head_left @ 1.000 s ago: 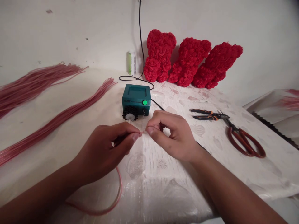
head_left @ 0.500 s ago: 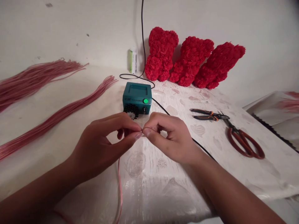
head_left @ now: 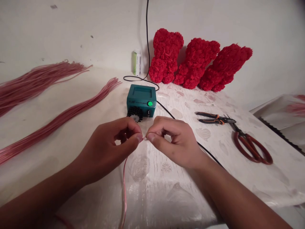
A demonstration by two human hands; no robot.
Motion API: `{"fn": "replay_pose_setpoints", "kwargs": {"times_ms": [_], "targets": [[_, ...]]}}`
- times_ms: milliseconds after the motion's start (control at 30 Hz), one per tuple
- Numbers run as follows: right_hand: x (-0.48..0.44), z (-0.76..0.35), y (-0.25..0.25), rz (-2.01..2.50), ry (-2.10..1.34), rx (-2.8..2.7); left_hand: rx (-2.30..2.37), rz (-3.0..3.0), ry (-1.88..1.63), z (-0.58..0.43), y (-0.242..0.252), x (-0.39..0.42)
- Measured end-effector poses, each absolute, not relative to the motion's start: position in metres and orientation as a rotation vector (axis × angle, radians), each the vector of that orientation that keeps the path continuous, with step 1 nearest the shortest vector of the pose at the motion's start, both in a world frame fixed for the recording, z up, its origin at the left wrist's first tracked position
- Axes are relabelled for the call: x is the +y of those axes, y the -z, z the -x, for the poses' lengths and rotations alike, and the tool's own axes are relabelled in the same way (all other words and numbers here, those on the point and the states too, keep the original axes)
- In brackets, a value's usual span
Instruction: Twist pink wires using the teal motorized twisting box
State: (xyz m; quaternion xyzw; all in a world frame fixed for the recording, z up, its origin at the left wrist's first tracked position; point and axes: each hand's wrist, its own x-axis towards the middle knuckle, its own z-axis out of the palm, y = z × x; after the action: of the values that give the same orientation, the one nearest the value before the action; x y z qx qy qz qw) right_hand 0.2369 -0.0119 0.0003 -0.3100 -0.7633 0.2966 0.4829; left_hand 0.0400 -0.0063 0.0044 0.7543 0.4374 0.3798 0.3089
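My left hand (head_left: 114, 143) pinches a thin pink two-strand wire (head_left: 124, 190) close to its end, between thumb and forefinger. From under that hand the wire hangs down toward the table's front edge. My right hand (head_left: 172, 140) is closed in a pinch on the wire's tip, a small gap away from the left fingertips. In this gap a short bit of the split end shows; the very tip is hidden by my right fingers. Just behind both hands stands a teal box-shaped machine (head_left: 141, 95) with a lit green button and a black toothed wheel.
Two bundles of pink wires (head_left: 69, 122) lie at left. Pliers with black-orange handles (head_left: 214, 118) and red-handled scissors (head_left: 254, 148) lie at right. Red flower-covered bear figures (head_left: 166, 55) lean on the wall beside a small white-green bottle (head_left: 137, 62). A black cable (head_left: 166, 109) runs behind my hands.
My left fingertips have drawn slightly leftward from the right ones, so a bit of wire end now shows between them. The view has shifted slightly.
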Motion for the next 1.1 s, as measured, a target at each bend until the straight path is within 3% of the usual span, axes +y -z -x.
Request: {"fn": "replay_pose_setpoints", "kwargs": {"times_ms": [533,767,1100], "targets": [[-0.012,-0.2364,0.0007,0.858,-0.721,-1.677,1.124,-2.224,-1.158,-0.0375,-0.0027,-0.0108],[-0.0116,-0.2351,0.0026,0.857,-0.715,-1.653,0.866,-2.529,-1.279,-0.0354,-0.0037,-0.0119],[-0.0109,-0.2364,0.0029,0.841,-0.682,-1.665,1.008,-2.403,-1.233,-0.0384,-0.0031,-0.0122]]}}
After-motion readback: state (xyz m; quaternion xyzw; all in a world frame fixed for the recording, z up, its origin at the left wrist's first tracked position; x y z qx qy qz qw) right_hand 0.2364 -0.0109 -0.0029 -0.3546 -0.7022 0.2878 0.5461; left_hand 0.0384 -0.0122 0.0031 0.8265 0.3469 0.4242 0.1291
